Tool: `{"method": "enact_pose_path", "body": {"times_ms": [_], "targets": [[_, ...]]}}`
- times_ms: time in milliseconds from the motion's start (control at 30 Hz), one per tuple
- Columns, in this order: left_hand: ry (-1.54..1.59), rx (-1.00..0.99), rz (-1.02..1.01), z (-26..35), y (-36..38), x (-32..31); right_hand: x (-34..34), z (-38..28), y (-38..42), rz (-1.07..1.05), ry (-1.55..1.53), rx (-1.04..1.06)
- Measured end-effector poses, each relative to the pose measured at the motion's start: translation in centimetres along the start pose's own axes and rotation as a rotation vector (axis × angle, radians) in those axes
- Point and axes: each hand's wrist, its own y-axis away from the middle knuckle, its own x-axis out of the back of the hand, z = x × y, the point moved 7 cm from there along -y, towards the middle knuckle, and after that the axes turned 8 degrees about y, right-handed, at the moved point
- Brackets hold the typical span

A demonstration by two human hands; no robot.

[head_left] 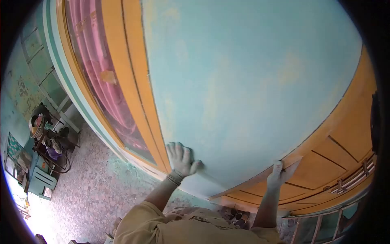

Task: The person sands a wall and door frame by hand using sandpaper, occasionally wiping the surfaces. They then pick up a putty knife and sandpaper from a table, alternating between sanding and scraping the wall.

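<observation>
My left hand [181, 159] lies flat on the lower left part of the pale blue wall [243, 89], fingers spread, close to the orange window frame [130, 77]. A dark shadow shows beside its fingers. At the wall's right edge, my right hand [275, 175] is closed with its thumb up, gripping a flat, pale, straight-edged piece [291, 168] whose kind I cannot tell. That piece overlaps the edge of the orange panelled door [313, 168]. Pale dust coats both hands. Yellowish patches mark the wall.
Pink curtains [95, 53] hang behind the window glass at left. A ladder [317, 229] lies at lower right, and another ladder [40, 77] leans at far left. Cluttered belongings [53, 142] stand on the speckled floor [87, 183]. Cans [239, 217] sit below, between my arms.
</observation>
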Motion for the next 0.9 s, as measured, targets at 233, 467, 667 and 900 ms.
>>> {"method": "enact_pose_path", "body": {"times_ms": [233, 467, 667, 900], "targets": [[-0.034, -0.258, 0.189, 3.6, -34.4, 9.8, 0.2, 2.5, 1.1, -0.056, -0.162, -0.071], [-0.024, -0.233, 0.173, 7.8, -32.3, 7.2, -0.5, 2.0, -0.3, -0.152, -0.290, -0.031], [0.022, 0.013, 0.131, 9.2, -9.7, -0.4, -0.7, 0.9, -0.8, -0.184, -0.328, 0.007], [-0.114, -0.265, 0.347, 13.3, -45.4, 10.3, -1.4, 0.5, -1.7, -0.207, -0.485, -0.059]]}}
